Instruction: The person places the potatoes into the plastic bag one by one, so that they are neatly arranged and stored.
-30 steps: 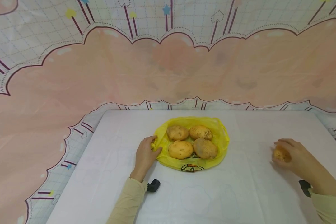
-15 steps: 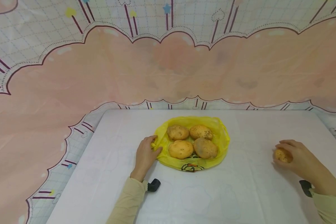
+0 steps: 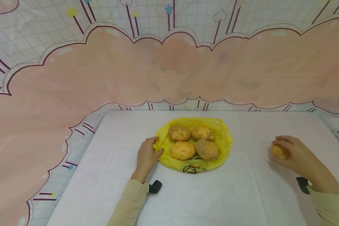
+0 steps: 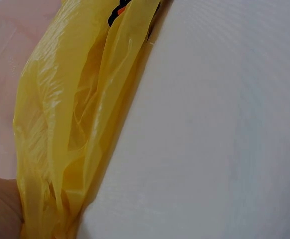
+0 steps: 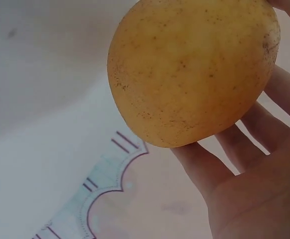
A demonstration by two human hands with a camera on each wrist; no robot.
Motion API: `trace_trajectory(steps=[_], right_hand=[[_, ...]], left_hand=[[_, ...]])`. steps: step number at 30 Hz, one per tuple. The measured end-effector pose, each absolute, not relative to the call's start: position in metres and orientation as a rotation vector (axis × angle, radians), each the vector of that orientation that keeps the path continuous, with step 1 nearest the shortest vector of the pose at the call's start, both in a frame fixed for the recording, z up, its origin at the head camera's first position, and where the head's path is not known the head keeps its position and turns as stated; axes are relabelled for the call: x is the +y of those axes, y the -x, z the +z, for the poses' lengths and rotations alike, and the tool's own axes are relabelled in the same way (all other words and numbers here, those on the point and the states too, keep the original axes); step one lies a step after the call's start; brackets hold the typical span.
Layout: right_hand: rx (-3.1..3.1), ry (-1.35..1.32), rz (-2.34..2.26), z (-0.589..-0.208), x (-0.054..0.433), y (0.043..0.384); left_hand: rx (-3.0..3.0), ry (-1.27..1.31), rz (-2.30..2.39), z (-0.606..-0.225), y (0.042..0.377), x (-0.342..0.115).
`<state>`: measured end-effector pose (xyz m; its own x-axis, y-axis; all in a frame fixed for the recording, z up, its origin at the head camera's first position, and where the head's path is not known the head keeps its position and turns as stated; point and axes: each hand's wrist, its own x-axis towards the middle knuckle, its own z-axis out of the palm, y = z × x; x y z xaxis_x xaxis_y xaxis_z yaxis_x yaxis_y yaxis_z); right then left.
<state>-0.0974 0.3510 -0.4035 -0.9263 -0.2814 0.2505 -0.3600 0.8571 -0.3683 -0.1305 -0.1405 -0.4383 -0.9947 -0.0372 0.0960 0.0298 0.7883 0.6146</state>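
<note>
My right hand (image 3: 298, 157) holds a potato (image 3: 280, 152) at the right side of the table. Close up in the right wrist view, the same potato (image 5: 195, 69) is yellow-brown with dark specks, and the fingers (image 5: 244, 134) curve around its far side. At the table's middle lies a yellow plastic bag (image 3: 192, 164), spread wide, with several potatoes (image 3: 182, 151) inside. My left hand (image 3: 147, 157) grips the bag's gathered left edge between thumb and fingers. The left wrist view shows the bag's crinkled side (image 4: 60, 99) and part of the left hand (image 4: 0, 209).
A white tabletop (image 3: 197, 201) lies under the bag and both hands. Behind it hangs a pink patterned cloth (image 3: 169, 72). Small black wrist devices (image 3: 155, 187) sit below each hand.
My right hand, with the potato in it, has shifted a little left and away from me. The left hand, the bag and the potatoes inside have stayed put.
</note>
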Motion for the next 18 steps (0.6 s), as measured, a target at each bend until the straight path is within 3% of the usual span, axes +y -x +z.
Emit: trace_trajectory(steps=[18], right_hand=[[-2.752,-0.612,0.635,-0.379,0.312,0.117]], left_hand=[[-2.875,-0.01,-0.987,-0.439,0.132,-0.141]])
